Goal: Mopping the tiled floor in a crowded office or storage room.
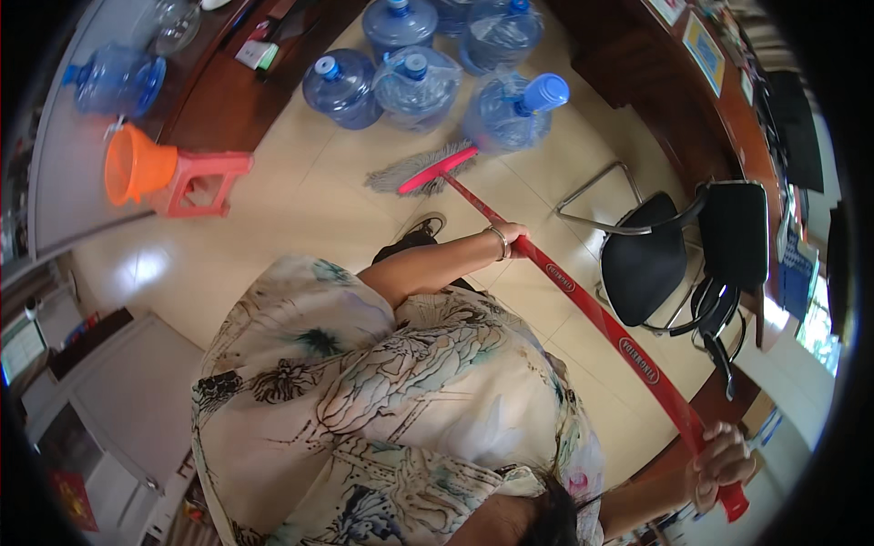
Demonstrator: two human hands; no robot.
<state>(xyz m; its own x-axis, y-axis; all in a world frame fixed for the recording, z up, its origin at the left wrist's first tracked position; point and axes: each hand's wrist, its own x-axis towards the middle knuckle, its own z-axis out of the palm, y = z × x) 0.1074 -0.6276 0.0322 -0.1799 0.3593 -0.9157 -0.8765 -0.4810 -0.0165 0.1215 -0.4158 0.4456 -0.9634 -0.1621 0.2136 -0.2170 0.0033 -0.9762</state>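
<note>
A flat mop with a red handle (587,293) slants across the view. My left hand (510,239), with a bracelet at the wrist, grips the handle at its lower part. Near the handle's top end, at the lower right, my right hand (724,464) is closed around it. The mop's pink plate and grey fringed head (420,170) lie on the tiled floor (321,198). The head's right end is close by a large blue water bottle with a pump on top (509,119).
Several more water bottles (416,85) stand behind the mop head. A black chair with a metal frame (642,259) is at the right, beside a wooden desk (713,123). On the left, an orange bucket (140,164) adjoins a pink plastic stool (205,184).
</note>
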